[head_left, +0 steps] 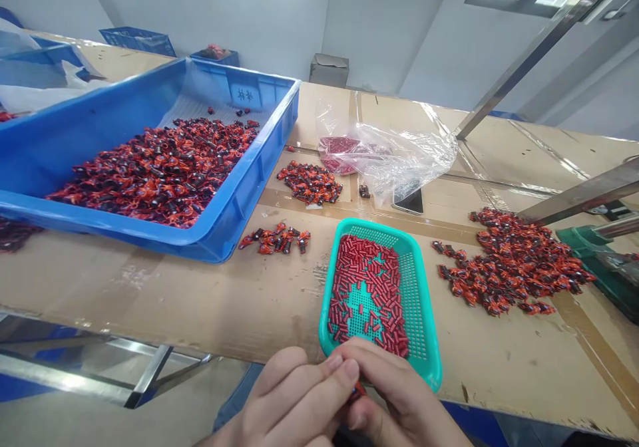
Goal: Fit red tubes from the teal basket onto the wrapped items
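At the front edge of the table, my left hand and my right hand meet, with fingertips pinched together. Between them a small orange-and-black wired part shows, mostly covered by the fingers. Just beyond my hands lies a green plastic basket, its near end partly behind my right hand. Inside are many short dark-red tubes, with the perforated bottom showing in the middle. A few orange-and-black wired parts lie left of the basket.
A large blue bin on the left holds a heap of similar parts. Other piles lie behind the basket and right of it. Farther back are a clear plastic bag and a phone. Metal bars slant at right.
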A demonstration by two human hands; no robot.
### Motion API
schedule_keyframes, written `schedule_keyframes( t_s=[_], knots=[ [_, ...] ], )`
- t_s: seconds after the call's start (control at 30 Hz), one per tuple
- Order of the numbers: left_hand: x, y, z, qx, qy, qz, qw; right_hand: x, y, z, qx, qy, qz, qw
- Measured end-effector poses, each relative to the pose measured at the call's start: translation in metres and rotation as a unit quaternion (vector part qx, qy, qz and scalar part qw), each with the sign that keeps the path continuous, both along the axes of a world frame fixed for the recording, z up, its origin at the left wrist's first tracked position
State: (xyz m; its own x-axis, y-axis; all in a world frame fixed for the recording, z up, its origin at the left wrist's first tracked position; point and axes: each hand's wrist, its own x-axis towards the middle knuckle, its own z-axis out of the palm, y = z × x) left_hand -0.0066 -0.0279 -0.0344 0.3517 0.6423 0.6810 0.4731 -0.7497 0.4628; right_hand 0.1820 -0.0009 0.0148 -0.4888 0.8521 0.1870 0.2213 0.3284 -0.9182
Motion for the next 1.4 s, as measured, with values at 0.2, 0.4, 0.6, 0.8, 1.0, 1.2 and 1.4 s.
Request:
schedule_keyframes(
  t_s=[0.2, 0.4, 0.6, 0.8, 1.0, 1.2, 1.4],
  knots=[
    [-0.004, 0.068, 0.022, 0.032, 0.088, 0.017, 0.995, 0.068, 0.001, -0.02, 0.102, -0.13, -0.264, 0.95],
    [-0.016, 0.146, 0.003, -0.063, 0.234, 0.176, 0.954, 0.176, 0.046, -0.06, 0.235, -0.433, -0.424, 0.76],
    [-0.015, 0.158, -0.012, -0.118, 0.225, 0.159, 0.954, 0.173, 0.048, -0.054, 0.278, -0.429, -0.431, 0.743],
    [-0.013, 0.14, -0.001, -0.179, 0.074, 0.103, 0.976, 0.067, 0.037, -0.012, 0.232, -0.359, -0.11, 0.897],
    [-0.019, 0.101, 0.01, -0.297, -0.115, 0.02, 0.948, 0.017, 0.055, -0.013, 0.178, -0.457, 0.022, 0.871],
    [-0.018, 0.068, 0.013, -0.435, -0.275, -0.016, 0.858, 0.014, 0.06, -0.017, 0.15, -0.493, 0.038, 0.856],
    [-0.009, 0.047, 0.017, -0.416, -0.368, -0.012, 0.831, 0.016, 0.056, -0.017, 0.121, -0.485, 0.051, 0.864]
  ],
)
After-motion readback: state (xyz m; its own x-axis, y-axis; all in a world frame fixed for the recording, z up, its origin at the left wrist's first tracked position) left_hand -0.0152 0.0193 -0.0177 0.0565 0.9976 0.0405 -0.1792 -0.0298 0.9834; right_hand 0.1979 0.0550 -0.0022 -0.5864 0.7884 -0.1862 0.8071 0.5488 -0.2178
